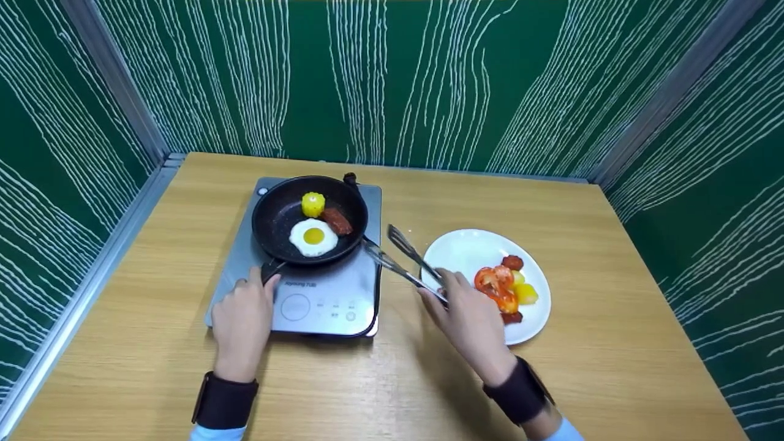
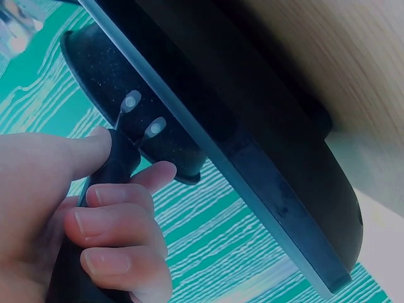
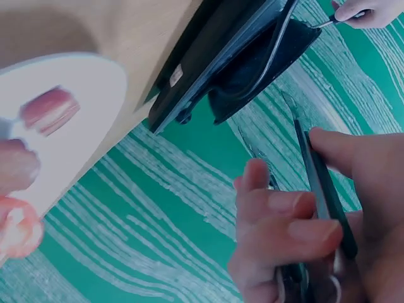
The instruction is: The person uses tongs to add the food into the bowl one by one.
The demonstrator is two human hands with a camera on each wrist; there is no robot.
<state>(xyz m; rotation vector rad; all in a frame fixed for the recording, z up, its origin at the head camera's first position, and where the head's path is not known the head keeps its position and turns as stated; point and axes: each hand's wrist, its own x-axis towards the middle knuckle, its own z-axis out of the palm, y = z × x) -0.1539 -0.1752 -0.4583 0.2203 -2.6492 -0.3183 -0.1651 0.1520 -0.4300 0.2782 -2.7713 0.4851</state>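
My left hand [image 1: 244,315] grips the handle [image 2: 117,165] of a black frying pan [image 1: 275,217]. In the pan lie a fried egg [image 1: 313,237], a piece of corn [image 1: 313,204] and a brown piece of meat [image 1: 337,221]. My right hand [image 1: 468,315] holds metal tongs [image 1: 401,269], their arms spread apart with nothing between the tips. One tip reaches close to the pan's right rim. Beside that hand is a white plate [image 1: 450,245] bearing tomato slices [image 1: 493,280], yellow pieces [image 1: 525,293] and brown meat pieces [image 1: 512,262]; the hand hides part of it.
Under the pan is a silver induction cooker [image 1: 245,282] with a touch panel, its black cord along the right edge. Both stand on a wooden table [image 1: 588,263]. Green walls [image 1: 422,79] with white wavy lines enclose the table at the back and sides.
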